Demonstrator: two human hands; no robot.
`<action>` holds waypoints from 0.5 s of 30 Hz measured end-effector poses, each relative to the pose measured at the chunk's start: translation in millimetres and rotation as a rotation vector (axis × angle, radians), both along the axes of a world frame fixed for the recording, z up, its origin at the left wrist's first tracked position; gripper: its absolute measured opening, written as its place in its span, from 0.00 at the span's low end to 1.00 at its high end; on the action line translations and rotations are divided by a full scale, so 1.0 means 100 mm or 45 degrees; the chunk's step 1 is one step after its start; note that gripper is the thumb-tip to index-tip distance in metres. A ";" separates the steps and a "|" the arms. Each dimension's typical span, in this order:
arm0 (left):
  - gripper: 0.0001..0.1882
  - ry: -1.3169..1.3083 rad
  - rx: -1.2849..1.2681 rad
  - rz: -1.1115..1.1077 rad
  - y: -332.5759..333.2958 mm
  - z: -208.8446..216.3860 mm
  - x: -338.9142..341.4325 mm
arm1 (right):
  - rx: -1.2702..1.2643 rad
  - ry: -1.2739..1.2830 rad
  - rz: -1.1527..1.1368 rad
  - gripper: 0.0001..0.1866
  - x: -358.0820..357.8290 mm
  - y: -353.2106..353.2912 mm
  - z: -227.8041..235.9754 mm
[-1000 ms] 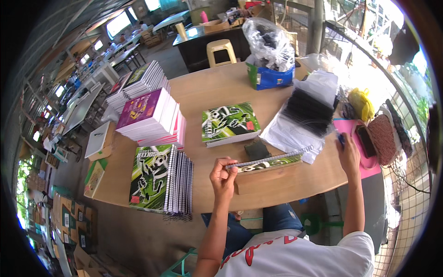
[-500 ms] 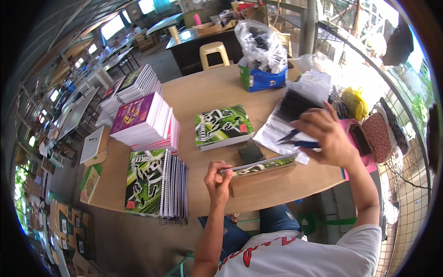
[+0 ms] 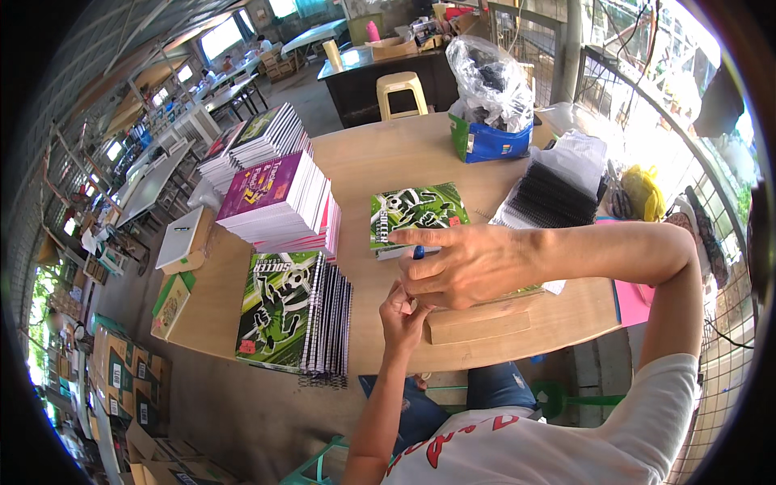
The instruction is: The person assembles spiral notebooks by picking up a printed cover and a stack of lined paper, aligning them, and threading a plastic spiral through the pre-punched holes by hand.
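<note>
My left hand (image 3: pixel 404 319) is closed on the near-left end of a spiral notebook (image 3: pixel 527 289), which stands on its edge against a low wooden block (image 3: pixel 485 325). Most of that notebook is hidden behind my right hand (image 3: pixel 473 267), which reaches across it to the left hand's fingertips. Curled in the right hand are blue-handled pliers (image 3: pixel 419 252); only a bit of blue shows above the fingers. Just beyond lies a stack of green soccer-cover notebooks (image 3: pixel 419 212), partly covered by the right hand.
Bound soccer notebooks (image 3: pixel 279 311) with coils stand at the left, near a purple-topped stack (image 3: pixel 263 187). Black plastic coils (image 3: pixel 550 194) lie at the right. A blue-green box (image 3: pixel 497 142) with a clear bag is farther back. A pink tray (image 3: pixel 634 303) sits at the right edge.
My right hand has swung left with the pliers, from above the coils to the notebook's left end beside my left hand. My left hand keeps its grip. The view has shifted slightly.
</note>
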State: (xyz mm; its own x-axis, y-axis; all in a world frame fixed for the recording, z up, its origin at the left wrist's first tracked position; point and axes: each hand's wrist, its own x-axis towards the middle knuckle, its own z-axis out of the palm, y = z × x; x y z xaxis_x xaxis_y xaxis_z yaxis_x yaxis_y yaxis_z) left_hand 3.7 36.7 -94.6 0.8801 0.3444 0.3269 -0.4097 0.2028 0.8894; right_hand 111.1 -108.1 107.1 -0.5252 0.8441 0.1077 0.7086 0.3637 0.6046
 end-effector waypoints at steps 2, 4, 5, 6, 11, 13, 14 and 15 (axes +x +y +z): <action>0.16 0.023 0.057 0.000 0.02 0.02 -0.01 | 0.071 0.005 0.073 0.10 0.00 0.01 0.02; 0.17 0.046 0.117 -0.002 0.04 0.02 -0.02 | -0.004 0.016 0.054 0.10 0.00 -0.01 0.09; 0.16 0.051 0.114 -0.024 0.05 0.01 -0.02 | -0.079 0.027 0.031 0.10 0.00 -0.02 0.12; 0.16 0.054 0.114 -0.035 0.06 -0.01 -0.01 | -0.077 0.028 0.032 0.10 0.00 0.00 0.09; 0.14 0.029 0.197 0.078 0.08 -0.05 0.01 | 0.113 0.038 0.092 0.03 -0.03 0.03 -0.08; 0.13 0.068 0.291 0.119 0.10 -0.05 -0.02 | -0.038 0.399 -0.336 0.06 -0.03 -0.13 -0.27; 0.13 0.009 0.289 0.159 0.05 -0.02 -0.02 | -0.278 0.797 -0.694 0.09 -0.02 -0.20 -0.26; 0.13 -0.051 0.286 0.201 0.02 0.00 -0.02 | -0.381 1.168 -1.082 0.13 -0.02 -0.25 -0.26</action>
State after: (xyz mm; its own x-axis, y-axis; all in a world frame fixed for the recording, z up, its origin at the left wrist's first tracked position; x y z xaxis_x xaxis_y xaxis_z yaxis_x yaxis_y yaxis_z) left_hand 1.5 38.3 -94.1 0.8061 0.3915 0.4437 -0.4561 -0.0668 0.8874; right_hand 108.7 -132.7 81.5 0.3525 0.9294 -0.1091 0.8948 -0.3689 -0.2514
